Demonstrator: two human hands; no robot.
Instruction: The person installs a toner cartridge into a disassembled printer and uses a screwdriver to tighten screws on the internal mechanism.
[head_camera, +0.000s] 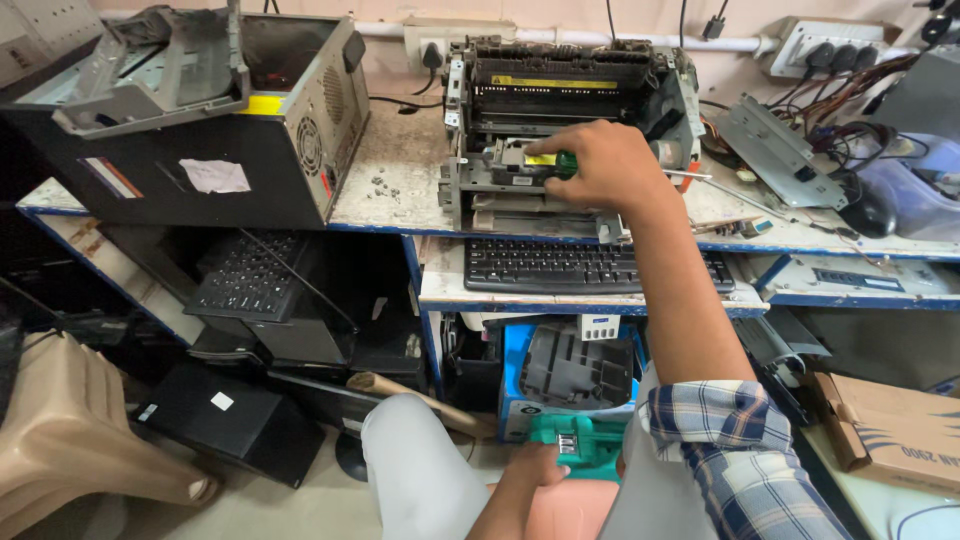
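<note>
My right hand (600, 165) reaches up to the stripped-down printer (560, 120) on the workbench and grips a screwdriver with a green and yellow handle (552, 161), its tip pointing left into the printer's front frame. Down near my lap, my left hand (535, 465) rests on a green plastic box of small parts (585, 442). My right arm wears a blue and white plaid sleeve (730, 450).
An opened computer case (210, 120) with a grey cover on top fills the bench's left. Keyboards sit on the pull-out shelf (590, 268) and lower left (245, 275). A metal bracket (775, 150), cables, a mouse (866, 208), a cardboard box (890, 430) and a beige stool (70, 430) surround me.
</note>
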